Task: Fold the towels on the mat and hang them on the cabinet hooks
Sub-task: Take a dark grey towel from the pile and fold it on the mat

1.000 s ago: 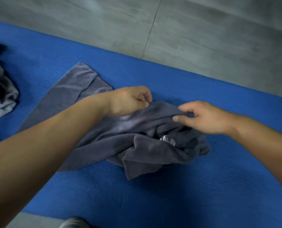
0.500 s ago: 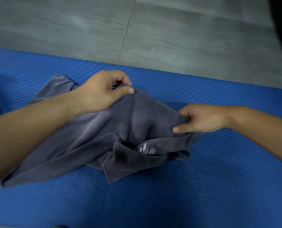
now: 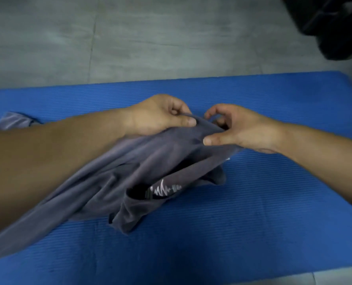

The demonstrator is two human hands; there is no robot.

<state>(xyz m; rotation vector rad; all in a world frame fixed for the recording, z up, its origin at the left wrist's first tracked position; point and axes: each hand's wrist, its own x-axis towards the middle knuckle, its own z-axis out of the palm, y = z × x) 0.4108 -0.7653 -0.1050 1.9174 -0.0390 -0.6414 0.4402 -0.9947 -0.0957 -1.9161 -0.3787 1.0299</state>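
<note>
Pinching the towel [image 3: 150, 171] (bunched on the mat [image 3: 273, 223]) are left hand [image 3: 160, 118] and right hand [image 3: 245, 130] fingers.

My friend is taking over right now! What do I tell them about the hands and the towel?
Left hand: pinches the top edge of the grey cloth towel between thumb and fingers.
Right hand: pinches the same edge right beside it, thumb on top.
Towel: bunched up and raised at the pinched edge. The rest trails down onto the blue ribbed foam mat, with white lettering showing in a fold.
Done: the towel is picked up by one edge, with no neat fold yet.
Left: spread it out, fold it on the mat, then hang it. No cabinet hooks or other towels are in view.
</note>
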